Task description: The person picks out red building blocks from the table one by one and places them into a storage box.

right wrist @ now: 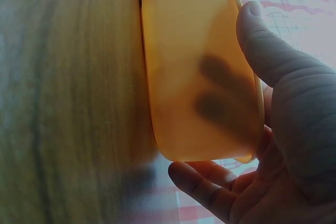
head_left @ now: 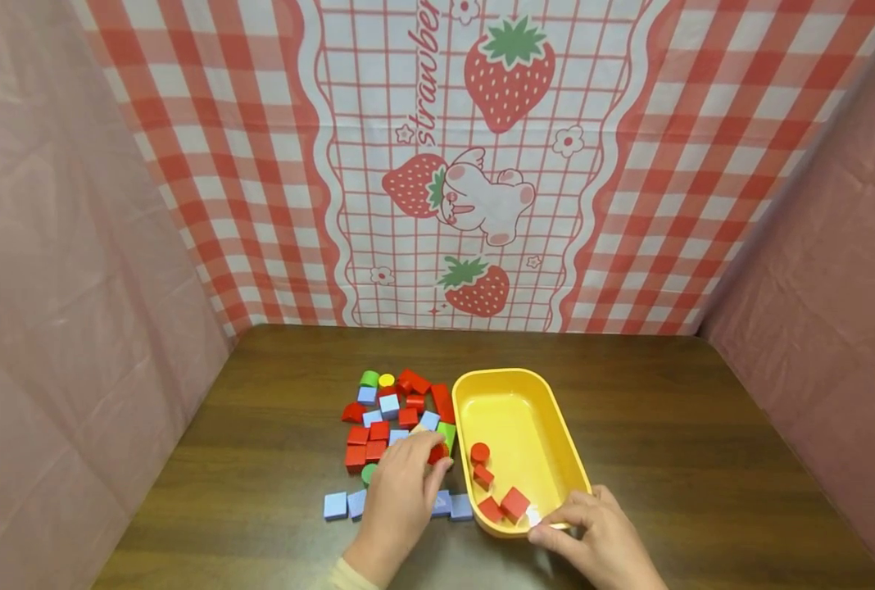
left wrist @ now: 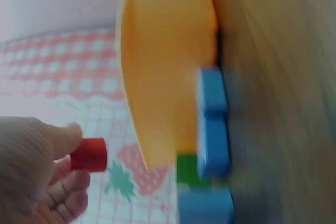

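My left hand (head_left: 402,483) pinches a red cylinder (left wrist: 90,155) between thumb and fingers. In the head view it is above the loose blocks, just left of the yellow tub (head_left: 511,418). With my right hand (head_left: 598,528) I grip the tub's near right corner, the thumb (right wrist: 262,40) against the outer wall at the rim. Fingertips show as dark shadows through that wall. Inside the tub, toward its near left end, lie a red round block (head_left: 479,452), a red cube (head_left: 514,504) and other red blocks. My left hand covers part of the pile.
Red blocks (head_left: 356,457), blue blocks (head_left: 336,506) and a few green and yellow blocks (head_left: 387,380) lie left of the tub on the brown wooden table (head_left: 666,442). A blue row runs along the near side. A checked strawberry cloth (head_left: 482,213) hangs behind.
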`<state>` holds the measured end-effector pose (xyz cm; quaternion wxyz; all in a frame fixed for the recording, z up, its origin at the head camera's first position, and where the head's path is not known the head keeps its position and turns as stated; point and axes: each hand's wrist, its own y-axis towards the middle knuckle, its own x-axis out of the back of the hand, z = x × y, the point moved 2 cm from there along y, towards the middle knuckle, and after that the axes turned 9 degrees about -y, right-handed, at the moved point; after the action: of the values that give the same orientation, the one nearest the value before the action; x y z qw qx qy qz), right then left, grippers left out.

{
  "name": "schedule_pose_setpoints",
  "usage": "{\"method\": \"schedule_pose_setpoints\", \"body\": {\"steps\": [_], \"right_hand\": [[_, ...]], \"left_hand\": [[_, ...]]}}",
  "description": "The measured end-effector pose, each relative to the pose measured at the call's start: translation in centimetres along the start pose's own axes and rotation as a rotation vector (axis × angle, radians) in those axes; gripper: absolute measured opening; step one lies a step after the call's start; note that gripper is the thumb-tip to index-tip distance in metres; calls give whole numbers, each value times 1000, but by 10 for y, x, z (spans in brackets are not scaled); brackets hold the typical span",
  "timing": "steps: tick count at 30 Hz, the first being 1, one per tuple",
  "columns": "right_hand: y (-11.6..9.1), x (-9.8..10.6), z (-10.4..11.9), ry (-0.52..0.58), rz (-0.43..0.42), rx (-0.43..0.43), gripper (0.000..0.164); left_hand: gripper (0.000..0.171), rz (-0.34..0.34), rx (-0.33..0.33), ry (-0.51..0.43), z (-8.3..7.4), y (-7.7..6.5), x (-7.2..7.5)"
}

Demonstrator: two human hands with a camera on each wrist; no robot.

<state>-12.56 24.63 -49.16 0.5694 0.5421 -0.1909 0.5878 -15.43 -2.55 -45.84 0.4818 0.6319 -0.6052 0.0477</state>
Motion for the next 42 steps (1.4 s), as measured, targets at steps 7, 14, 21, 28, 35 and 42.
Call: {"method": "schedule_pose_setpoints", "body": {"steps": [7, 14, 21, 28, 35, 42], "right_hand": [[0, 1, 0, 12, -26, 22, 15], [0, 2, 1, 18, -37, 34, 15], [0, 1, 0, 22, -92, 105, 17], [0, 0, 0, 31, -99, 127, 17], [0, 0, 1, 41, -113, 145, 17], [0, 0, 1, 37, -110, 142, 17]], "left_hand": [[26, 117, -311, -126, -33, -6, -21], [19, 221, -409, -9, -36, -12, -38], [6, 247, -455, 95, -37, -10, -44], [31, 385, -366, 152, -36, -11, -51], [38, 421, -345, 162, -37, -13, -52], [34, 448, -327, 91, -36, -14, -53]]}}
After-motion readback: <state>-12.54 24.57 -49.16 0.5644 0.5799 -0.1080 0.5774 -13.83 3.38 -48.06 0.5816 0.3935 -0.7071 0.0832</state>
